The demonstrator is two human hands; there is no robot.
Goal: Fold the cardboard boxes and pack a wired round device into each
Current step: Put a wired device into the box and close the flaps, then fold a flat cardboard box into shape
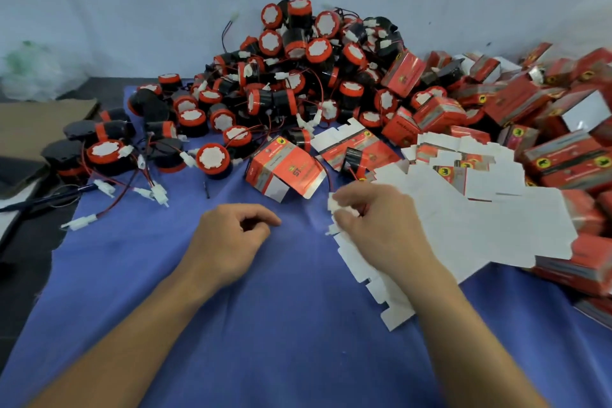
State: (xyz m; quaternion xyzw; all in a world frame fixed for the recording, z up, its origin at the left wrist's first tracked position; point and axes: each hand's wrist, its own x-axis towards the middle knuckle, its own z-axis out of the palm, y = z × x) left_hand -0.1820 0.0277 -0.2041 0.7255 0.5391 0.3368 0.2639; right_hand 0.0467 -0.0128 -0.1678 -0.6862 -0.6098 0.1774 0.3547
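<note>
A big heap of wired round devices, black with red rims and white tops, fills the back middle of the blue cloth. My right hand pinches the edge of a flat white box blank lying face down at centre right. My left hand rests on the cloth with loosely curled fingers, holding nothing. A half-opened red box lies just beyond both hands. More flat blanks are spread to the right.
Folded red boxes are piled at the right against the pale wall. Loose devices with white connectors trail wires at the left. Brown cardboard and dark items lie beyond the cloth's left edge.
</note>
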